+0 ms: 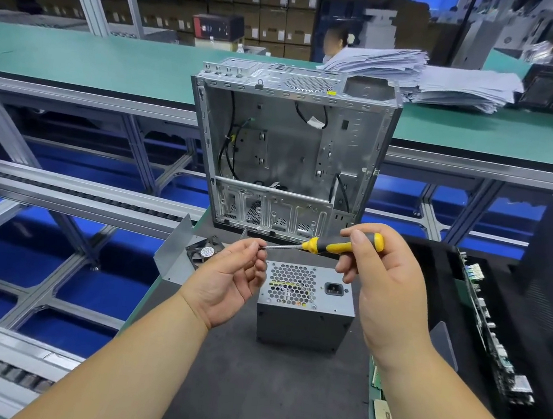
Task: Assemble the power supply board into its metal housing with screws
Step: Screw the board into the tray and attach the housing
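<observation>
The right hand [387, 287] grips a yellow-and-black screwdriver [333, 245], tip pointing to 9 o'clock, where the left hand [229, 276] pinches it above the power supply unit [305, 305].

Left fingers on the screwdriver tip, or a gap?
Touching. The head view shows the left hand fingertips closed round the tip of the screwdriver; no gap visible. The right hand grips its handle.

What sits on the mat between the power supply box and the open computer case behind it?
In the head view, nothing rests on the dark mat between the power supply box and the open case; only the screwdriver, held in the right hand, crosses above that gap.
</observation>
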